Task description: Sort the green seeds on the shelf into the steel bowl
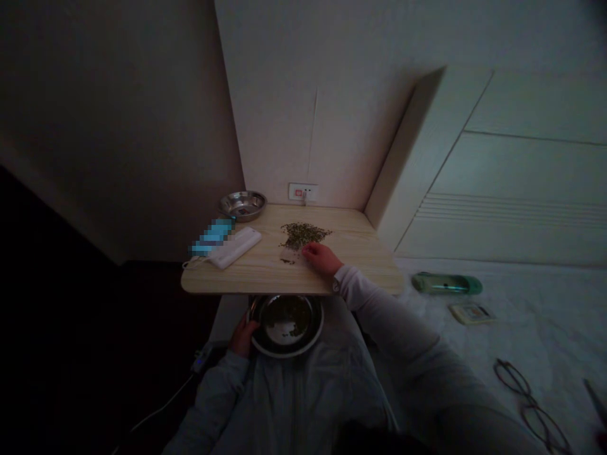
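A loose pile of small green and brown grains (303, 235) lies on the light wooden table (265, 275), with a small separate cluster of grains (287, 261) nearer me. My right hand (322, 258) is at the pile's near right edge, fingers curled together; what they hold, if anything, is too small to make out. Below the table's front edge, a round metal bowl (286, 351) rests at my lap with more dark grains inside. My left hand (243, 335) grips its left rim, the thumb over the edge and the other fingers mostly hidden.
At the table's back left stands another metal bowl (243, 205), beside a blurred bright screen (212, 236) and a white power strip (234, 248). A wall socket (302, 192) is behind. On the bed to the right lie a green bottle (446, 284), a small card-like object (471, 313) and eyeglasses (531, 401).
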